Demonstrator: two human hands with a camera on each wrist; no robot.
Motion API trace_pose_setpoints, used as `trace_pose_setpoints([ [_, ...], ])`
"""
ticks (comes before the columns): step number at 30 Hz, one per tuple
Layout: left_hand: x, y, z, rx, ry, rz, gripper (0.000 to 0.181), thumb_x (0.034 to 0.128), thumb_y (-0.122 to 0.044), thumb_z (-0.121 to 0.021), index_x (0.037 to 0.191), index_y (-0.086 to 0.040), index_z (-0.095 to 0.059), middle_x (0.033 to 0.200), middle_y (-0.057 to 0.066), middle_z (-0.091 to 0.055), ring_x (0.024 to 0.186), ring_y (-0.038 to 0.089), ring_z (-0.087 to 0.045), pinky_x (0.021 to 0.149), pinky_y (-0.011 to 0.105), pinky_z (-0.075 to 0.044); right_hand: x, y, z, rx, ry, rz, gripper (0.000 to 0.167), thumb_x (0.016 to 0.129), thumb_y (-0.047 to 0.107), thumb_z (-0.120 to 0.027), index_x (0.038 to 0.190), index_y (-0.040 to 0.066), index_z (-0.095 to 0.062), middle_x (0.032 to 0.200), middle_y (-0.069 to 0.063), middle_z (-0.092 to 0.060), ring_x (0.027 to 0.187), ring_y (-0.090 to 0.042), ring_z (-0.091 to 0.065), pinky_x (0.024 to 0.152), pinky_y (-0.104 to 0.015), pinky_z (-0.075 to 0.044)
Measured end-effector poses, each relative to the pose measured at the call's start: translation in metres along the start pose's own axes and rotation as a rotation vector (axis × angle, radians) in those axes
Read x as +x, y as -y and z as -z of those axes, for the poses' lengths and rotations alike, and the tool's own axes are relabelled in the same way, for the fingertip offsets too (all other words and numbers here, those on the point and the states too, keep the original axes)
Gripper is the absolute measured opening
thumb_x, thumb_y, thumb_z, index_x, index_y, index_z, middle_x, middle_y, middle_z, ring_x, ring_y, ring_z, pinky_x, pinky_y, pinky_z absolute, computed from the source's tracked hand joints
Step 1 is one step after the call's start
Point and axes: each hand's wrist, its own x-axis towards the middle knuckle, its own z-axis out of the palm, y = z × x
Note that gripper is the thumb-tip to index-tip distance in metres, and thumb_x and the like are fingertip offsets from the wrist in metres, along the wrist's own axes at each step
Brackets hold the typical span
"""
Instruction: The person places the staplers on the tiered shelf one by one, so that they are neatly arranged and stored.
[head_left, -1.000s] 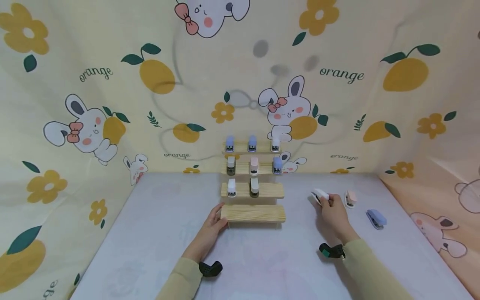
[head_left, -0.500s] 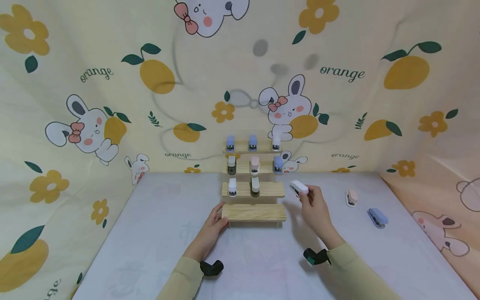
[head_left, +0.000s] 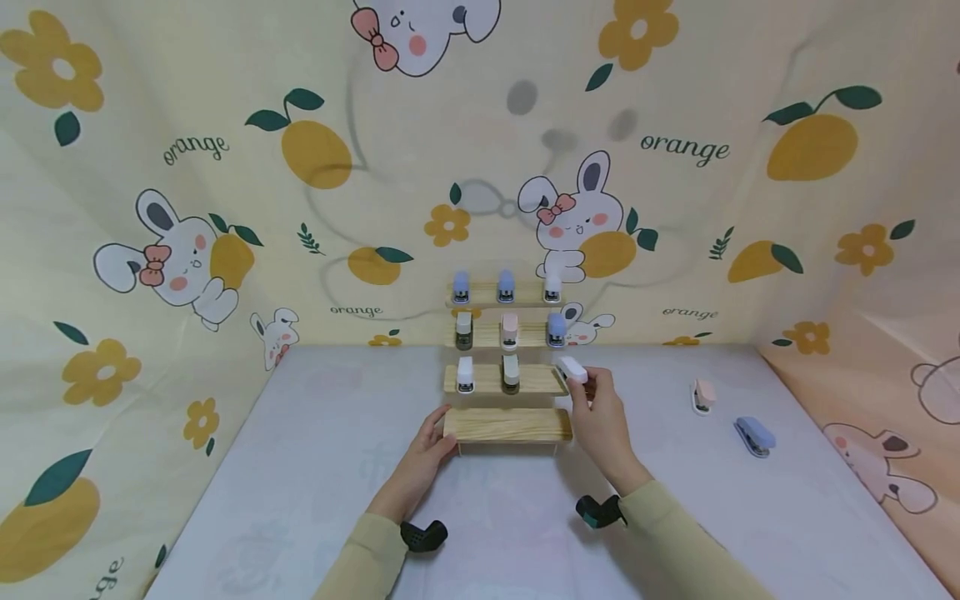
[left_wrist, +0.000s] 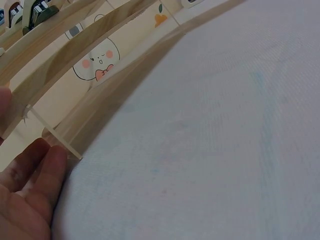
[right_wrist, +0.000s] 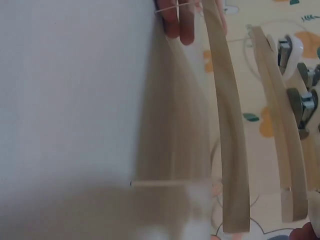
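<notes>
A tiered wooden display rack (head_left: 510, 427) stands mid-table. My left hand (head_left: 412, 471) grips the left end of its lowest shelf; the left wrist view shows fingers (left_wrist: 52, 172) beside a thin leg. My right hand (head_left: 606, 429) pinches a white mini stapler (head_left: 572, 369), tilted, at the right end of the shelf second from the bottom. Whether the stapler touches the wood is unclear. That shelf also bears a white mini stapler (head_left: 465, 375) at left and a dark-based one (head_left: 511, 374) in the middle. Only a fingertip (right_wrist: 304, 233) of the right hand shows in its wrist view.
Above, two shelves carry several mini staplers, among them a pink one (head_left: 509, 330) and a blue one (head_left: 556, 329). On the table to the right lie a pink stapler (head_left: 703, 396) and a blue stapler (head_left: 755, 436). A printed cloth (head_left: 420, 125) hangs behind the rack.
My right hand has carried the white mini stapler leftward from the right part of the table to the rack's shelf end. The left hand keeps its grip on the rack.
</notes>
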Motion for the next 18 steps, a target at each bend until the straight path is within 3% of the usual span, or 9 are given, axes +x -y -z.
trace_pose_setpoints([
  [11,-0.001,0.000,-0.001,0.004,0.002,-0.005,0.057,0.0999,-0.029,-0.053,0.151,-0.033,-0.028,0.155,0.013,-0.029,0.139,0.026,-0.031,0.114,0.049,-0.019,-0.001,0.008,-0.017,-0.034,-0.030,-0.018,0.034,0.100,0.021,-0.054,0.122,-0.002,-0.045,0.111,-0.019,-0.056,0.099,-0.031,-0.056,0.085,-0.045,-0.050],
  [18,-0.002,-0.001,-0.001,-0.004,0.010,-0.007,0.059,0.0991,-0.030,-0.055,0.151,-0.032,-0.027,0.155,0.012,-0.030,0.139,0.025,-0.032,0.115,0.047,-0.020,0.001,0.007,-0.022,-0.058,-0.054,-0.013,0.040,0.098,0.029,-0.058,0.121,-0.001,-0.046,0.111,-0.017,-0.056,0.098,-0.029,-0.054,0.085,-0.042,-0.048],
])
